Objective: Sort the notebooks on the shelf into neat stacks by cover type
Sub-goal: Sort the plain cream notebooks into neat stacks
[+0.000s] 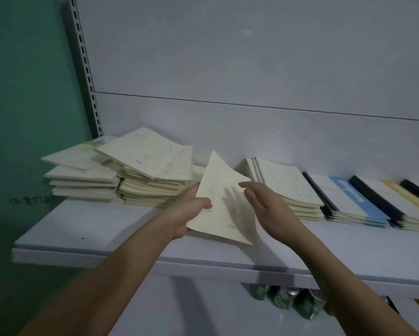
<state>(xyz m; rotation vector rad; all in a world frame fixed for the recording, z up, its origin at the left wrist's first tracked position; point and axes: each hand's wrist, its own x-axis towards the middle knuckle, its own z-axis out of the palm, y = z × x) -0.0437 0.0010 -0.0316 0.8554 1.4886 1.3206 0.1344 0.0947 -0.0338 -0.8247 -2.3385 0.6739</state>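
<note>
On the white shelf [106,229], head view: one thin cream notebook [224,200], soft-covered, speckled, tilted with a corner upward, above the shelf's middle. Left hand [191,214] grips its left edge, thumb on the cover. Right hand [264,202] open, fingers straight, just beside its right edge, casting a shadow on it. Left of it: untidy cream notebook piles [145,175]. Right of it: neat cream stack [290,187], then blue-banded notebooks [354,202] with black spines. Below the shelf: green cans [286,301].
</note>
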